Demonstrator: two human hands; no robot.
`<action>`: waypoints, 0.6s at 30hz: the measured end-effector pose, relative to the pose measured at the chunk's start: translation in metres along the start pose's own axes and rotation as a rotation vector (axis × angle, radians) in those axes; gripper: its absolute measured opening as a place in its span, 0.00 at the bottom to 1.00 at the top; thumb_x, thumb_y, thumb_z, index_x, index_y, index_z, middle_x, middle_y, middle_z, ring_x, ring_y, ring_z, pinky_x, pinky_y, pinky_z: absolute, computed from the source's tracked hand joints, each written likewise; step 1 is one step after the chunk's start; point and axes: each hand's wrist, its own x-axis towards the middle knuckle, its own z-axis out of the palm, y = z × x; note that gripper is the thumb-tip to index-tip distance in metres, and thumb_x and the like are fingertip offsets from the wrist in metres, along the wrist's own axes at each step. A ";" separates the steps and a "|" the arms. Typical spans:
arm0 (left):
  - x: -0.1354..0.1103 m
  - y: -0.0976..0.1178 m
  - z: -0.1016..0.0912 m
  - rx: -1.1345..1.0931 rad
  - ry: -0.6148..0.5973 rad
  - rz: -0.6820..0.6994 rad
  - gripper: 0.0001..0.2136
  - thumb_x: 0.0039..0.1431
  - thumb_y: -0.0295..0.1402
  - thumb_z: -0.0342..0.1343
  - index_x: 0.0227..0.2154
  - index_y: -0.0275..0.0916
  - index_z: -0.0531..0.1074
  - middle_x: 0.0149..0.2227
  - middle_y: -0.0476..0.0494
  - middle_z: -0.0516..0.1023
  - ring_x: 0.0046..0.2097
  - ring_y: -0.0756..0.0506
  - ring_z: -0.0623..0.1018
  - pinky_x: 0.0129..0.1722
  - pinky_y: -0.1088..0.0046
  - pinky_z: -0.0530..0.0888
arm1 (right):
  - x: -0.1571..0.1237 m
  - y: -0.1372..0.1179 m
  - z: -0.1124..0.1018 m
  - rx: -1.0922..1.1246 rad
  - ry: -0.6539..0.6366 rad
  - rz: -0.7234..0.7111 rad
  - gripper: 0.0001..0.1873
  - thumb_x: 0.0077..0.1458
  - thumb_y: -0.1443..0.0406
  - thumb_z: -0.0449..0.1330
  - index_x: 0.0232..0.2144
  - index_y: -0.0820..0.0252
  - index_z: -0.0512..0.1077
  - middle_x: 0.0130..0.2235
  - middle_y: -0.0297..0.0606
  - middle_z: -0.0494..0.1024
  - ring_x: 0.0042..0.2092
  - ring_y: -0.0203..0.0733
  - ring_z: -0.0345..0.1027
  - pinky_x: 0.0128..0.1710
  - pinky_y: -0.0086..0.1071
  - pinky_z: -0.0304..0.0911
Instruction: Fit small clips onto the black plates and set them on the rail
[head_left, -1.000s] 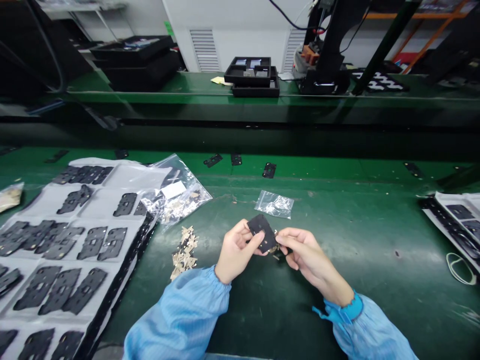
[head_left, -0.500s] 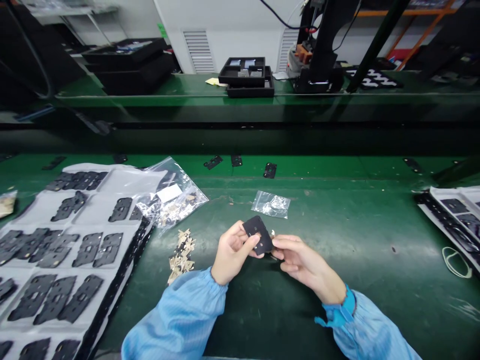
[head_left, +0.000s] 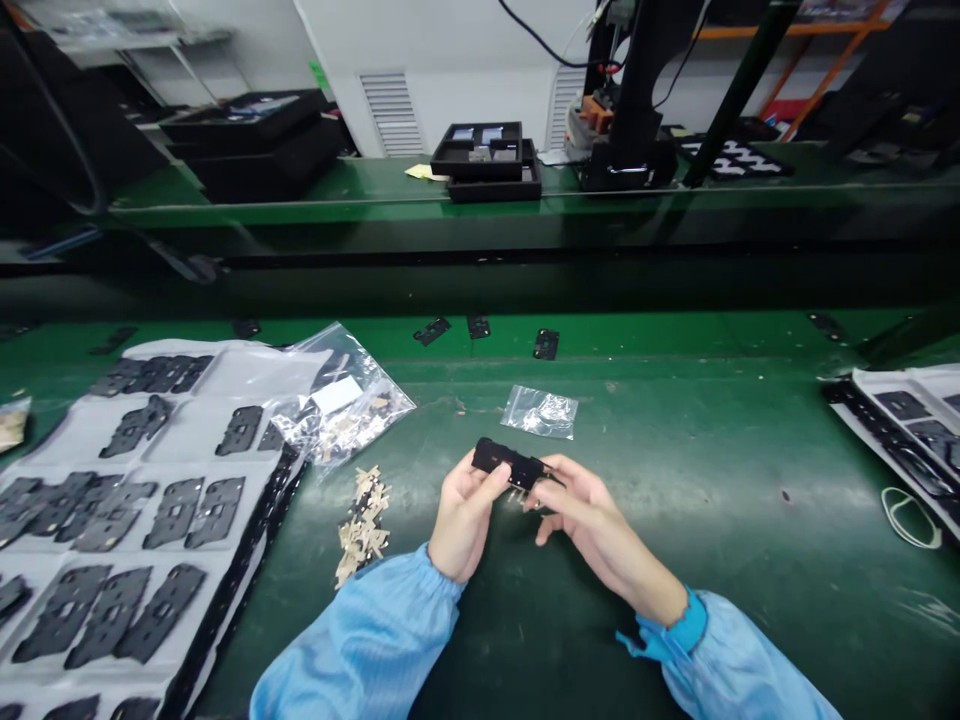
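Note:
A flat black plate-like part [head_left: 495, 461] with small cut-outs is held above the green bench, tilted so that it looks narrow. My left hand [head_left: 466, 505] grips its left end, the thumb pressed on the near face. At the right end, the fingers of my right hand [head_left: 585, 510] pinch the plate's edge; whether a smaller piece is between them cannot be made out. Left of my hands lies a pile of small beige and black pieces [head_left: 363, 525]. Beyond the plate, a small clear zip bag [head_left: 540, 412] lies flat.
A pale compartment tray [head_left: 172, 440] with many similar black plates fills the left side. A larger clear bag [head_left: 352, 400] of small pieces overlaps its corner. Several loose plates, one a black plate [head_left: 546, 344], lie farther back. At right are another tray [head_left: 877, 440] and a rubber band [head_left: 911, 518].
The black plate has been tipped from showing its broad face to a narrower view. My right hand has turned, its fingers now over the plate's right end.

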 end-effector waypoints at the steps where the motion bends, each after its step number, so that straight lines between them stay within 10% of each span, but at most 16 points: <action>1: 0.000 0.001 0.000 0.014 -0.013 0.000 0.06 0.56 0.30 0.56 0.37 0.36 0.70 0.35 0.45 0.74 0.39 0.49 0.75 0.44 0.70 0.70 | 0.000 0.002 0.001 -0.074 0.039 -0.060 0.13 0.48 0.64 0.64 0.38 0.59 0.70 0.30 0.35 0.72 0.34 0.39 0.67 0.24 0.28 0.69; 7: -0.002 0.010 -0.005 0.340 -0.091 0.259 0.08 0.54 0.28 0.56 0.38 0.37 0.72 0.43 0.41 0.72 0.47 0.45 0.72 0.48 0.70 0.68 | 0.001 0.003 -0.003 -0.419 0.202 -0.333 0.06 0.50 0.63 0.62 0.30 0.60 0.72 0.29 0.35 0.73 0.28 0.36 0.69 0.27 0.30 0.70; 18: -0.003 0.019 -0.004 0.691 -0.126 0.458 0.04 0.52 0.24 0.57 0.30 0.38 0.75 0.31 0.44 0.75 0.34 0.47 0.75 0.33 0.72 0.72 | -0.008 -0.007 -0.004 -1.074 0.035 -0.601 0.10 0.59 0.70 0.50 0.35 0.55 0.72 0.31 0.38 0.70 0.31 0.40 0.66 0.32 0.33 0.62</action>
